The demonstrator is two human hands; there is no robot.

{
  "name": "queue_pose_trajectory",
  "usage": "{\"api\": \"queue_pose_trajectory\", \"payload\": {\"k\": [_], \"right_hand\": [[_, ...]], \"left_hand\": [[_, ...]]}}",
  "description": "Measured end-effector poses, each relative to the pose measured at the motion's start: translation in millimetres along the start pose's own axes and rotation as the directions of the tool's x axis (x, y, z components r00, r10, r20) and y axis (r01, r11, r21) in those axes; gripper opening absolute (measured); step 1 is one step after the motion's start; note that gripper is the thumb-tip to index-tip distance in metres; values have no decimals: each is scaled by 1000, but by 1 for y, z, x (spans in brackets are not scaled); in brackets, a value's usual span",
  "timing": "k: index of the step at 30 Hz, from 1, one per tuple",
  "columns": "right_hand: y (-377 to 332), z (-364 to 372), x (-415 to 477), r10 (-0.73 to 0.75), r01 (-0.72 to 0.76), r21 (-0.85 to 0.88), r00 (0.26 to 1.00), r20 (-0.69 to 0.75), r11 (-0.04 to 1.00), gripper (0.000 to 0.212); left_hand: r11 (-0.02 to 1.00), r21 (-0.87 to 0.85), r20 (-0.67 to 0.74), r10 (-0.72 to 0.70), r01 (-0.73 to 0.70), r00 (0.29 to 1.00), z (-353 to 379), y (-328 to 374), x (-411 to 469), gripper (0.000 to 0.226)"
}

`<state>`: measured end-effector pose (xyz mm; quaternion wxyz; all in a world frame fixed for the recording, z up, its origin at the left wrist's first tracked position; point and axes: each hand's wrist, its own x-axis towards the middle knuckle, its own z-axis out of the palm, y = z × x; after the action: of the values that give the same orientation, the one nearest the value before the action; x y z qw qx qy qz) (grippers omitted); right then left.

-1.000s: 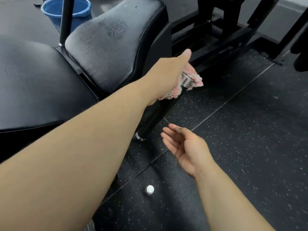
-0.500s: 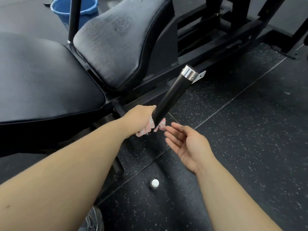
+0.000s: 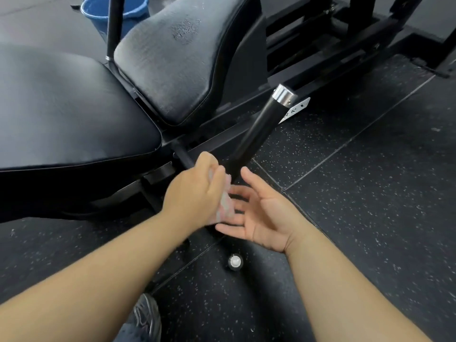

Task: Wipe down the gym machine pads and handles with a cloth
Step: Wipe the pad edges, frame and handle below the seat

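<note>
Gym: black padded machine seat [image 3: 74, 109], steel frame [image 3: 345, 45], speckled rubber floor tiles [image 3: 370, 193], blue bucket [image 3: 133, 11].

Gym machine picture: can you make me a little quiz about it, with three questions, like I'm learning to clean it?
1. True or false: the right hand is curled into a tight fist.
2. What colour is the bucket behind the back pad? A red, B blue, C green.
3. Fill in: the cloth is held in the ___ hand.

Key: 1 false, its fingers are spread open. 2 B. 3 left hand.
</note>
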<state>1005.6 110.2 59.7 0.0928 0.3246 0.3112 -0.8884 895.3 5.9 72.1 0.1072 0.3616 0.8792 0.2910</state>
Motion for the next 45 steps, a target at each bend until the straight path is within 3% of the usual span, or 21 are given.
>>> {"api": "queue_pose_trajectory", "payload": {"k": [2, 5, 8, 11, 14, 17, 21, 23, 26, 28, 30, 34, 36, 38, 40, 42, 45], "right_hand": [[4, 4, 0, -17, 12, 58, 996, 93, 998, 50], [8, 2, -8, -117, 95, 155, 984, 137, 983, 26], [-7, -13, -16, -274, 275, 185, 961, -33, 943, 21], [-39, -29, -12, -495, 541, 130, 826, -270, 831, 13], [-60, -14, 10, -600, 646, 110, 749, -282, 755, 15], [-40, -3, 35, -565, 576, -31, 788, -245, 817, 31], [28, -5, 52, -368, 304, -319, 915, -163, 898, 43], [46, 5, 54, -339, 258, -387, 928, -158, 885, 48], [33, 1, 52, -381, 352, -148, 873, -304, 924, 43], [11, -9, 48, -452, 504, 57, 814, -366, 862, 39], [3, -8, 51, -498, 557, 103, 799, -338, 824, 36], [24, 8, 63, -361, 363, -68, 852, -379, 929, 19], [43, 12, 59, -302, 241, -227, 909, -289, 944, 20], [53, 20, 52, -263, 205, -268, 943, -203, 941, 20], [54, 22, 48, -236, 203, -201, 959, -156, 958, 23], [49, 15, 47, -165, 163, -30, 983, -85, 986, 27], [44, 2, 39, -26, 13, 187, 997, 69, 982, 48]], "left_hand": [[989, -147, -49, 3, -10, 999, 5, 2, -14, 22], [935, -353, 14, 50, -41, 999, 13, 13, -21, 24], [919, -355, -112, 137, -169, 984, 20, 14, -14, 31], [949, -314, -112, -36, -1, 993, 20, 3, -2, 29], [967, -218, 88, -119, 135, 989, 29, -14, -3, 41], [925, -318, 99, -185, 208, 978, 28, -23, -3, 42], [942, -314, -42, -137, 117, 990, 28, -22, -3, 35], [946, -309, -63, -120, 95, 991, 31, -21, -2, 32], [950, -302, -54, -106, 85, 993, 30, -28, 0, 29], [946, -313, -57, -104, 81, 993, 29, -31, 0, 28], [938, -334, -58, -118, 92, 991, 31, -32, 0, 30], [935, -344, -43, -108, 86, 993, 35, -33, -3, 33], [942, -327, -2, -83, 77, 997, 35, -36, -8, 34], [948, -310, 22, -72, 76, 997, 37, -36, -18, 44], [937, -332, -21, -123, 109, 992, 41, -35, -31, 47], [909, -387, -47, -190, 157, 981, 43, -34, -42, 41], [867, -414, 87, -267, 279, 960, 39, -36, -56, 34]]}}
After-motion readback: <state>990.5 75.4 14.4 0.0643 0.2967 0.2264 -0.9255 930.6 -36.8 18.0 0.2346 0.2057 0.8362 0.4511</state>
